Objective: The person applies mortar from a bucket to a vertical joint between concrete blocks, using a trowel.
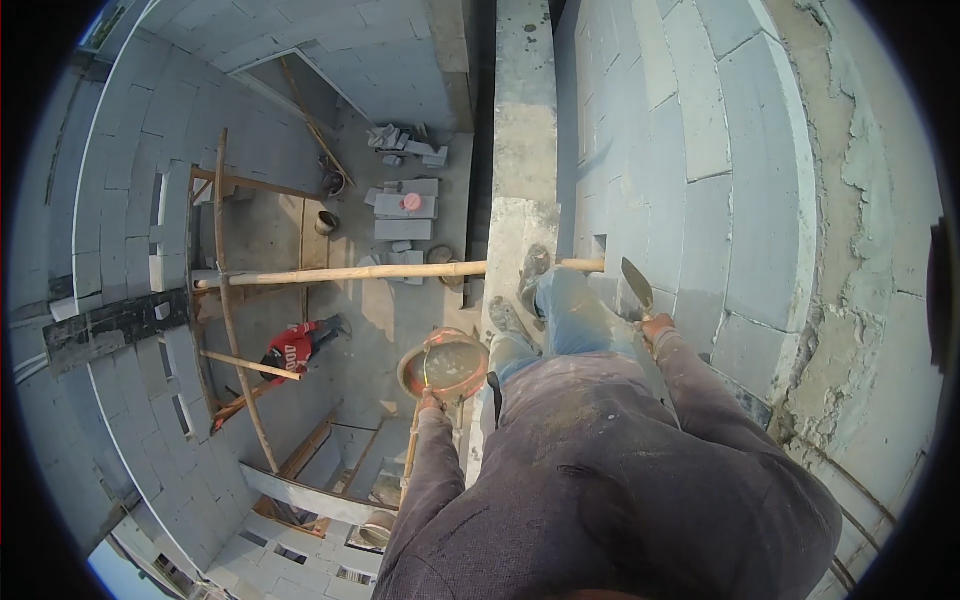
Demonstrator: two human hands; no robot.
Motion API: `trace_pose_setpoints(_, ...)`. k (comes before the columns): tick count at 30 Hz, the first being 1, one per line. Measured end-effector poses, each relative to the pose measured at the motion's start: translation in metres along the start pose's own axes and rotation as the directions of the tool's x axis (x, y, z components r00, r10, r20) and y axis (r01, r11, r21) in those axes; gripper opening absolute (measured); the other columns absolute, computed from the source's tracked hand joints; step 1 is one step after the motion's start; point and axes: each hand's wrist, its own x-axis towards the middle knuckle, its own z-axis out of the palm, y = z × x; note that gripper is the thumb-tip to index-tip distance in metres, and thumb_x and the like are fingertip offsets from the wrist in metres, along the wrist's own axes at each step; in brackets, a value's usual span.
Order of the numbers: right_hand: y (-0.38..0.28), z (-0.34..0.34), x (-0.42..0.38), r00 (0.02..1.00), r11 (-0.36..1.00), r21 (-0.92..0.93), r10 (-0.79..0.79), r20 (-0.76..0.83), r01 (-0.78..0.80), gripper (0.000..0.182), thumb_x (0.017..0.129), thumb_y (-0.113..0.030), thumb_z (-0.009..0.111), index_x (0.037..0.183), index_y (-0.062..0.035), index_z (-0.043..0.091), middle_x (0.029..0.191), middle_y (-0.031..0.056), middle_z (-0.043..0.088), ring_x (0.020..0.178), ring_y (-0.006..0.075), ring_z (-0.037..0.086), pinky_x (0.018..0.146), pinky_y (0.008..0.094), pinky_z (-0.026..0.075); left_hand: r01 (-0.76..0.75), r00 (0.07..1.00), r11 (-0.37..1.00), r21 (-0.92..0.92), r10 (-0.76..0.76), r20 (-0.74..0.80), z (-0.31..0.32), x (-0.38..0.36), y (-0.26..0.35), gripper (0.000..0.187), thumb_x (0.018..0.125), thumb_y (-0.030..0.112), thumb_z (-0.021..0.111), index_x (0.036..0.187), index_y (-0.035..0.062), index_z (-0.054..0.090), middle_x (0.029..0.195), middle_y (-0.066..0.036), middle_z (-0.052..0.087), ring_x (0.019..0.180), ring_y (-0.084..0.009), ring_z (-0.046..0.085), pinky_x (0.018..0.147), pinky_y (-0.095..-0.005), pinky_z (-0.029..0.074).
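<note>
My left hand (431, 399) is closed at the near side of an orange-rimmed mortar bucket (408, 366), where its thin yellowish handle comes down. Grey wet-looking mix (452, 366) lies inside the bucket, which hangs beside the narrow plank I stand on. In my right hand (657, 328) is a pointing trowel (637, 284), its blade turned up and away from me, close to the grey block wall (705, 235). The fingers around the trowel's handle are partly hidden.
Beneath my shoes runs a narrow plank (525, 150), high above the floor. A bamboo pole (370, 272) crosses under it to the left wall. Down below, a person in a red top (293, 348) stands near wooden poles, and stacked blocks (404, 229) lie on the floor.
</note>
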Motion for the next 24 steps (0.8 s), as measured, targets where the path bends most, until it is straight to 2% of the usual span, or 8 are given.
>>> trace_pose_setpoints(4,-0.02,-0.008,0.028,0.999,0.996,-0.083,0.041,0.008,-0.04,0.029,0.081,-0.017,0.078,0.093,0.0068,0.068,0.07,0.0154,0.068,0.054,0.0267,0.067,0.046,0.0415,0.05,0.021,0.999,0.999,0.036,-0.02,-0.037,0.022,0.005,0.029,0.038,0.09,0.043,0.061,0.067,0.0153,0.047,0.05,0.0,0.037,0.039,-0.0172,0.036,0.04,-0.034,0.032)
trace_pose_setpoints(7,-0.005,0.01,0.102,0.999,0.997,-0.077,0.001,-0.035,-0.004,0.034,0.079,-0.02,0.079,0.096,0.0073,0.068,0.075,0.0175,0.071,0.06,0.0279,0.071,0.052,0.0408,0.054,0.053,0.998,0.998,-0.029,-0.053,0.017,0.046,-0.009,0.059,0.033,0.093,0.042,0.06,0.078,0.0159,0.049,0.052,0.002,0.039,0.04,-0.0165,0.038,0.039,-0.0322,0.033)
trace_pose_setpoints(9,-0.033,-0.003,0.107,0.999,0.999,-0.006,0.039,0.008,-0.039,0.035,0.08,-0.02,0.08,0.096,0.0071,0.066,0.071,0.016,0.068,0.055,0.0275,0.067,0.047,0.0413,0.05,0.12,0.992,0.993,0.013,-0.119,-0.046,0.068,-0.015,0.082,0.039,0.092,0.043,0.058,0.066,0.0166,0.045,0.048,0.001,0.033,0.038,-0.0184,0.033,0.038,-0.0345,0.031)
trace_pose_setpoints(11,-0.05,-0.012,0.11,0.995,0.995,0.047,0.085,0.059,-0.088,0.035,0.08,-0.02,0.082,0.095,0.0069,0.065,0.067,0.0146,0.065,0.051,0.0272,0.064,0.043,0.0417,0.047,0.103,0.993,0.994,0.023,-0.101,-0.058,0.089,-0.024,0.103,0.04,0.095,0.042,0.055,0.066,0.0169,0.044,0.048,0.0,0.033,0.037,-0.0187,0.032,0.039,-0.0348,0.031)
trace_pose_setpoints(13,-0.068,-0.021,0.123,1.0,0.996,0.085,0.017,0.022,-0.019,0.037,0.08,-0.021,0.082,0.097,0.0066,0.064,0.067,0.0138,0.065,0.051,0.0267,0.063,0.044,0.0416,0.047,0.088,0.994,0.996,0.024,-0.086,-0.066,0.107,-0.035,0.121,0.041,0.097,0.042,0.053,0.066,0.0173,0.043,0.048,0.0,0.033,0.037,-0.0191,0.031,0.039,-0.035,0.032)
trace_pose_setpoints(15,-0.093,-0.036,0.128,1.0,0.994,0.114,-0.005,0.025,0.002,0.036,0.081,-0.02,0.082,0.097,0.0063,0.064,0.068,0.0138,0.065,0.051,0.0265,0.063,0.044,0.0416,0.047,0.156,0.987,0.986,-0.05,-0.155,0.03,0.121,-0.034,0.136,0.042,0.101,0.042,0.048,0.067,0.0181,0.043,0.048,-0.001,0.033,0.038,-0.0192,0.031,0.041,-0.0348,0.033)
trace_pose_setpoints(18,-0.124,-0.059,0.134,0.998,0.992,0.124,-0.034,0.051,0.028,0.035,0.081,-0.019,0.082,0.099,0.0057,0.063,0.069,0.0135,0.065,0.051,0.0256,0.063,0.044,0.0411,0.048,0.124,0.991,0.99,-0.066,-0.121,0.047,0.154,-0.056,0.16,0.043,0.103,0.043,0.044,0.068,0.0179,0.042,0.049,0.0,0.033,0.04,-0.0188,0.032,0.043,-0.0352,0.033)
trace_pose_setpoints(24,-0.159,-0.073,0.175,0.998,0.973,0.23,-0.041,0.046,0.029,0.031,0.083,-0.015,0.079,0.1,0.0038,0.062,0.068,0.0109,0.062,0.049,0.0224,0.059,0.042,0.0389,0.044,0.195,0.975,0.971,-0.141,-0.176,0.136,0.233,-0.052,0.214,0.045,0.102,0.04,0.048,0.064,0.0183,0.038,0.048,0.003,0.032,0.041,-0.0168,0.031,0.043,-0.0353,0.032)
